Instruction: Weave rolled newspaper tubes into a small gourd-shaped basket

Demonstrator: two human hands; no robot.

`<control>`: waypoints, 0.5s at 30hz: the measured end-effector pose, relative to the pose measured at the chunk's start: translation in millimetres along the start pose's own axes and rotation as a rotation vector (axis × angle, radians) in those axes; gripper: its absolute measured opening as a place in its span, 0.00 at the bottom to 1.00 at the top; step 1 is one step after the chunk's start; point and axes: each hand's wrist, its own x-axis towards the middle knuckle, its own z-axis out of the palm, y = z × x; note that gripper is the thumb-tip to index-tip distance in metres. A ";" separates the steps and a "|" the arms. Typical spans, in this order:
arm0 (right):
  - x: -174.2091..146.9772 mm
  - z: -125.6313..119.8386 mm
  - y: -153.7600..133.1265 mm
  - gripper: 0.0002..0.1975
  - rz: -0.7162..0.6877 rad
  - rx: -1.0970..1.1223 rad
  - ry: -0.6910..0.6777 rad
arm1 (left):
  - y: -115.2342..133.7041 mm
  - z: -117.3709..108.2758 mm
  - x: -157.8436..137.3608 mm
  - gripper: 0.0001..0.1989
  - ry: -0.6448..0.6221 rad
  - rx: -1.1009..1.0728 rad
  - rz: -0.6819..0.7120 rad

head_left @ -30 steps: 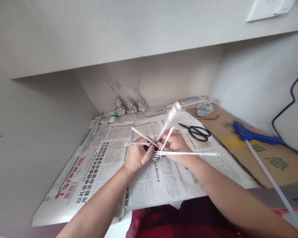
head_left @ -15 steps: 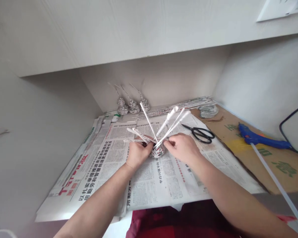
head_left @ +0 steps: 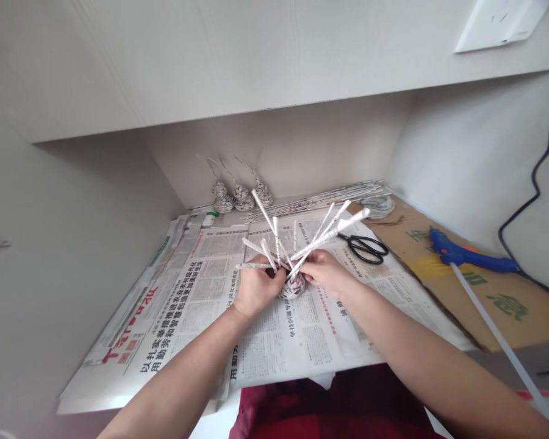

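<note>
Between my hands is a small round woven paper piece [head_left: 293, 288], made of rolled newspaper strips. Several stiff white paper tubes [head_left: 277, 235] fan up and outward from its top. My left hand [head_left: 258, 285] is closed on the woven piece's left side, thumb at its upper edge. On the other side, my right hand [head_left: 324, 272] pinches a paper tube [head_left: 333, 231] close to the rim, and that tube slants up to the right. The fingertips of both hands are partly hidden by the tubes.
Newspaper sheets [head_left: 174, 317] cover the table. Black-handled scissors [head_left: 366, 249] lie right of my hands. A blue glue gun [head_left: 471, 253] with a long glue stick rests on cardboard [head_left: 498, 305]. Behind stand three woven gourds [head_left: 242, 198] and a bundle of paper tubes [head_left: 320, 198].
My right hand has moved in slightly toward the woven piece. The paper tubes have shifted and spread, several now leaning further right. The whole view has turned a little.
</note>
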 end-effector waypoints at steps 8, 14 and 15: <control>-1.8 2.1 -2.0 0.12 -0.164 0.092 0.007 | -4.4 -0.9 1.8 0.06 0.018 -0.043 -0.101; -3.1 -0.3 -0.1 0.15 -0.250 -0.215 -0.042 | -3.0 0.9 2.3 0.06 0.019 -0.051 -0.143; -3.6 0.6 0.2 0.14 -0.254 -0.265 -0.029 | -2.5 1.5 2.4 0.06 0.018 -0.059 -0.146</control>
